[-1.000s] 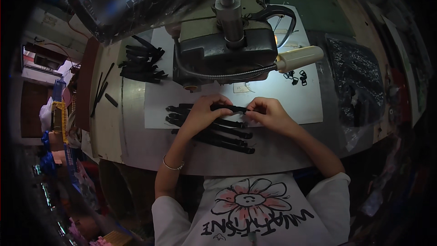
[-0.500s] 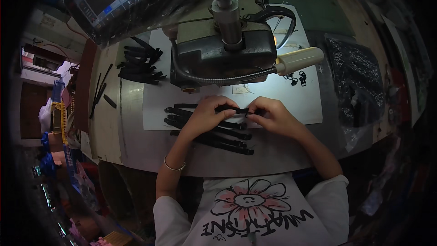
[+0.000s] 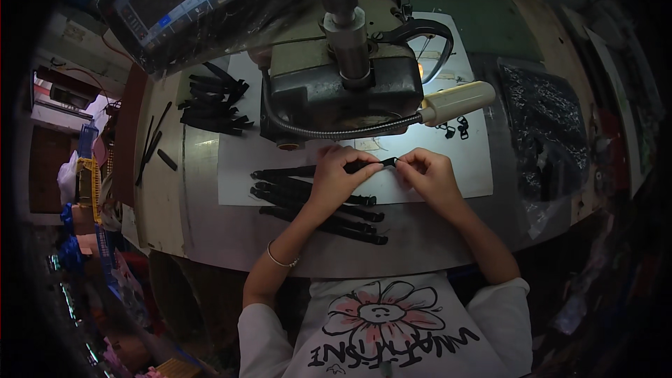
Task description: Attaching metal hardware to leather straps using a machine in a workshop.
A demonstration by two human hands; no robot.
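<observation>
- Left hand (image 3: 334, 175) sat centre frame, wrist bent, fingers curled and pinching a black strap (image 3: 364, 166).
- Right hand (image 3: 428, 176) sat just right of it, fingertips pinched on the same strap's end; strap spanned the two hands, over the white sheet (image 3: 458, 168).
- More loose straps (image 3: 308, 203) lay under and left of the left hand.
- Sewing machine (image 3: 343, 91) stood close above both hands; little room there. Table edge (image 3: 392, 262) ran near below the wrists.
- Small part at the strap's tip was too small to tell.
- Black bag (image 3: 546, 126) at right was dim.
</observation>
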